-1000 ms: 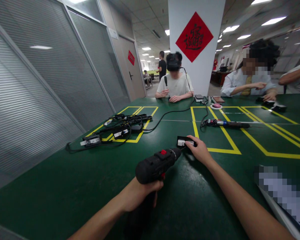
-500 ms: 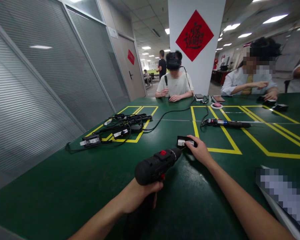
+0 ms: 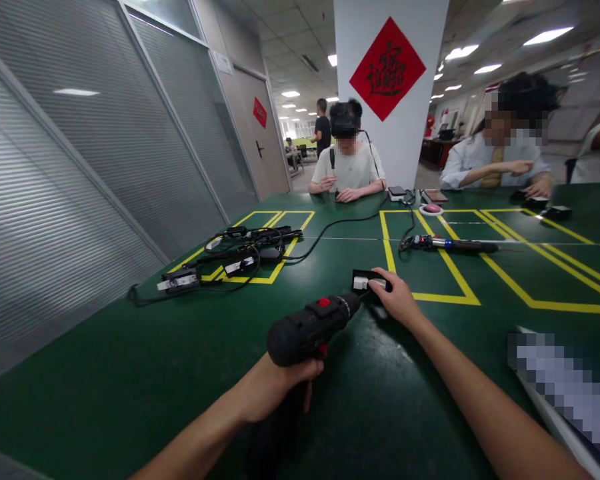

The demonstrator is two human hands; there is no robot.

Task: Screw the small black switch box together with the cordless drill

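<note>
Currently, drill in the left hand, small black case in the right

With the fingers of my left hand point(image 3: 290, 373) I am gripping closed around the handle of a black cordless drill point(image 3: 305, 330). The fingers of my right hand point(image 3: 399, 300) are closed on a small black case point(image 3: 359, 273) with a white block point(image 3: 361, 283) in it, at the middle of the green table point(image 3: 180, 373). The drill's tip points to the near side of the case; whether it touches, I cannot tell. Beyond, to the left, black cables and adapters point(image 3: 240, 257) lie tangled over the yellow tape. To the right of them, a dark pen-like tool point(image 3: 450, 245) lies across other tape lines. At the far edge sits a person with a headset point(image 3: 353, 167), holding a screwdriver point(image 3: 333, 160).
</note>
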